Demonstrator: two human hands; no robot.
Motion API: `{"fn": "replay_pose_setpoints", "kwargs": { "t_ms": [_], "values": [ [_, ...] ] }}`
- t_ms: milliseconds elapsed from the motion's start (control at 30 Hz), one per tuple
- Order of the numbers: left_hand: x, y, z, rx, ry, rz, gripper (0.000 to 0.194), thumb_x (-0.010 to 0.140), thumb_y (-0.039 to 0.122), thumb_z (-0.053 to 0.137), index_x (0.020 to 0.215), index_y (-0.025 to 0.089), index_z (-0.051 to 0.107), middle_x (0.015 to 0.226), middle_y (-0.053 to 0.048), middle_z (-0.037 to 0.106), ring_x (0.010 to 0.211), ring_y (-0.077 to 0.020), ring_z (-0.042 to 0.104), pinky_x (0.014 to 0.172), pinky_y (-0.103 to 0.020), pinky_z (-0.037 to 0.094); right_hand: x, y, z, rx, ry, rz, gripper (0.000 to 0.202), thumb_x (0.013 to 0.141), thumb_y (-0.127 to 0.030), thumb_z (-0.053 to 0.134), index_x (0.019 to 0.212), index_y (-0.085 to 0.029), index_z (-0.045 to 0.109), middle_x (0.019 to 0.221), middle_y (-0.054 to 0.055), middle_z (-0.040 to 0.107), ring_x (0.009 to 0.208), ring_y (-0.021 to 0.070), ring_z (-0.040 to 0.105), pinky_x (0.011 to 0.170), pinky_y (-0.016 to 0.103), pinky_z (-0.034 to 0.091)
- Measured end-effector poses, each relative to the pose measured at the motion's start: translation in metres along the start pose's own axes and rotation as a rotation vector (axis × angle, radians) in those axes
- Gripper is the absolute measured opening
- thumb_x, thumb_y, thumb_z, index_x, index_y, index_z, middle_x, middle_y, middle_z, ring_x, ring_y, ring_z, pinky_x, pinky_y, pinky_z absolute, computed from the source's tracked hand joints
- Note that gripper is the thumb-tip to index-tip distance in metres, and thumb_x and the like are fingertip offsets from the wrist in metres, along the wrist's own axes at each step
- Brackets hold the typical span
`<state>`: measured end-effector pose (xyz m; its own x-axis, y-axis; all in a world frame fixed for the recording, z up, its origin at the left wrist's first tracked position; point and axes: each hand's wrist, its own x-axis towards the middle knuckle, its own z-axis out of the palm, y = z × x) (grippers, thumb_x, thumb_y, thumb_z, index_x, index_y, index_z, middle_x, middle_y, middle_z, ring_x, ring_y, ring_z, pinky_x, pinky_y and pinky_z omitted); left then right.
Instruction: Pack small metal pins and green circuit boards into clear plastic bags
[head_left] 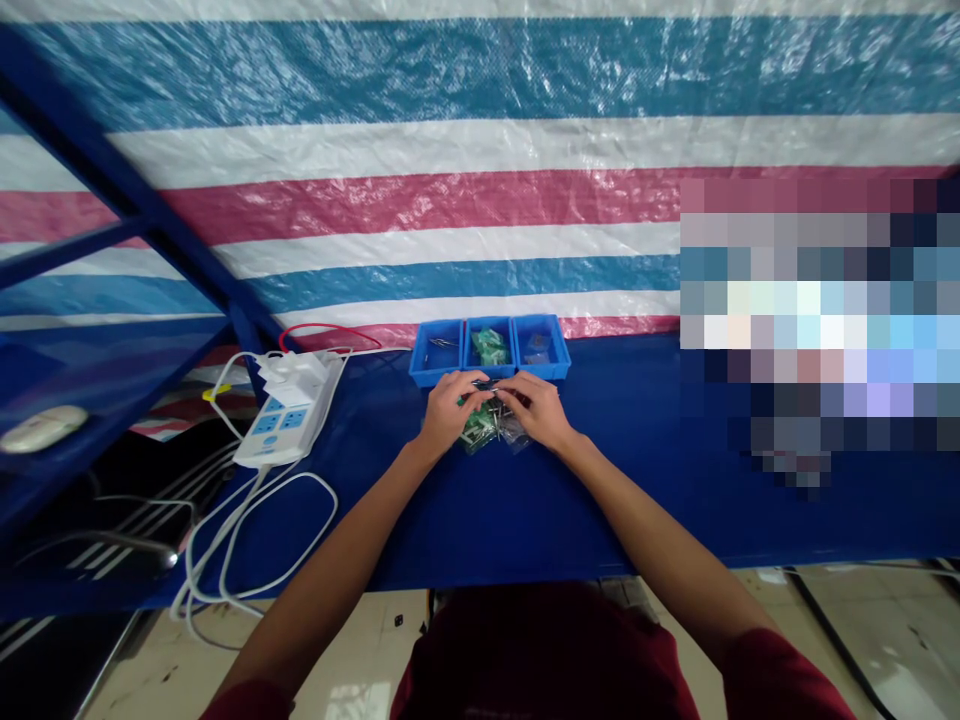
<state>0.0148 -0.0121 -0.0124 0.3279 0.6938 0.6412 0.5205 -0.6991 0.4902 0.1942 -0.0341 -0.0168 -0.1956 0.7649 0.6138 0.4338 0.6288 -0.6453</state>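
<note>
My left hand [450, 408] and my right hand [538, 408] meet over the blue table, fingers closed on a small dark, slim item [485, 385] between them. It looks like a pen or a similar rod, too small to name surely. Beneath the hands lies a pile of small clear bags [480, 430], some with green contents, along with thin metallic pieces. Just behind stand three blue bins: the left bin [427, 378] holds a few thin metallic pieces, the middle one has green bagged items [490, 346], and the right one has small clear bags [538, 348].
At the left a white power strip [281, 430] with plugged-in adapters lies on the table [495, 530], its white cable [334, 500] looping toward the front edge. A blue metal frame [187, 255] rises behind it. Striped sheeting [450, 200] hangs at the back. The right side is pixelated.
</note>
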Motion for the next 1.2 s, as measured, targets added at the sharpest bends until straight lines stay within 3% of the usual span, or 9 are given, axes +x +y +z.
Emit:
{"fn": "replay_pose_setpoints", "kwargs": {
  "t_ms": [133, 267, 433, 567, 700, 933, 1067, 1200],
  "values": [
    [-0.0011, -0.0014, 0.0008, -0.043, -0.010, 0.012, 0.022, 0.091, 0.038, 0.056, 0.098, 0.020, 0.067, 0.056, 0.002, 0.058, 0.062, -0.0149, 0.057, 0.071, -0.029, 0.046, 0.0000, -0.0006, -0.0007, -0.008, -0.046, -0.018, 0.023, 0.094, -0.032, 0.048, 0.093, -0.020, 0.068, 0.088, 0.005, 0.066, 0.078, 0.0164, 0.060, 0.073, 0.028, 0.046],
    [-0.0006, -0.0010, -0.0004, -0.071, 0.017, 0.012, 0.024, 0.091, 0.037, 0.055, 0.100, 0.020, 0.069, 0.071, -0.002, 0.064, 0.063, -0.0132, 0.058, 0.065, -0.027, 0.048, 0.0001, -0.0036, -0.0018, -0.010, -0.017, 0.028, 0.027, 0.094, -0.037, 0.047, 0.088, -0.020, 0.066, 0.081, 0.005, 0.065, 0.074, 0.0165, 0.058, 0.071, 0.029, 0.046],
    [0.0016, 0.0011, -0.0026, -0.031, 0.091, 0.059, 0.020, 0.088, 0.035, 0.061, 0.080, 0.020, 0.071, 0.072, -0.003, 0.069, 0.072, -0.0166, 0.059, 0.068, -0.030, 0.049, 0.0006, -0.0036, -0.0019, 0.019, 0.010, 0.067, 0.030, 0.094, -0.041, 0.046, 0.085, -0.019, 0.065, 0.077, 0.004, 0.064, 0.071, 0.0163, 0.058, 0.069, 0.028, 0.045],
    [0.0025, 0.0015, -0.0028, -0.115, 0.139, -0.020, 0.019, 0.084, 0.036, 0.065, 0.075, 0.020, 0.070, 0.070, -0.003, 0.067, 0.069, -0.0156, 0.058, 0.065, -0.030, 0.048, 0.0004, -0.0009, 0.0001, 0.020, -0.037, 0.048, 0.031, 0.095, -0.040, 0.045, 0.083, -0.020, 0.065, 0.078, 0.004, 0.065, 0.072, 0.0162, 0.059, 0.070, 0.027, 0.045],
    [0.0029, -0.0011, -0.0016, -0.275, 0.112, -0.109, 0.020, 0.080, 0.038, 0.069, 0.075, 0.018, 0.070, 0.073, -0.003, 0.067, 0.065, -0.0142, 0.057, 0.063, -0.029, 0.049, 0.0002, 0.0002, 0.0022, 0.009, -0.054, 0.018, 0.030, 0.096, -0.038, 0.043, 0.085, -0.020, 0.065, 0.082, 0.005, 0.067, 0.076, 0.0167, 0.061, 0.073, 0.028, 0.045],
    [0.0030, 0.0040, -0.0010, -0.406, 0.046, -0.200, 0.022, 0.089, 0.039, 0.057, 0.084, 0.017, 0.060, 0.091, -0.008, 0.072, 0.084, -0.0176, 0.067, 0.077, -0.031, 0.052, 0.0000, -0.0004, 0.0034, -0.059, -0.020, 0.063, 0.034, 0.096, -0.041, 0.044, 0.081, -0.020, 0.066, 0.076, 0.004, 0.067, 0.069, 0.0162, 0.061, 0.068, 0.027, 0.043],
    [0.0018, 0.0073, -0.0018, -0.472, 0.043, -0.254, 0.022, 0.093, 0.040, 0.050, 0.088, 0.018, 0.050, 0.081, -0.005, 0.072, 0.070, -0.0148, 0.068, 0.068, -0.028, 0.053, -0.0002, 0.0002, 0.0028, -0.083, 0.014, 0.076, 0.037, 0.096, -0.042, 0.042, 0.078, -0.019, 0.065, 0.070, 0.003, 0.064, 0.065, 0.0156, 0.059, 0.064, 0.026, 0.041],
    [0.0006, 0.0057, -0.0033, -0.272, 0.047, -0.170, 0.021, 0.092, 0.036, 0.052, 0.084, 0.017, 0.054, 0.071, -0.001, 0.066, 0.066, -0.0125, 0.064, 0.067, -0.025, 0.051, -0.0005, 0.0019, 0.0030, -0.088, 0.022, 0.066, 0.038, 0.096, -0.042, 0.041, 0.076, -0.018, 0.064, 0.069, 0.003, 0.063, 0.063, 0.0150, 0.057, 0.063, 0.026, 0.039]
  ]
}}
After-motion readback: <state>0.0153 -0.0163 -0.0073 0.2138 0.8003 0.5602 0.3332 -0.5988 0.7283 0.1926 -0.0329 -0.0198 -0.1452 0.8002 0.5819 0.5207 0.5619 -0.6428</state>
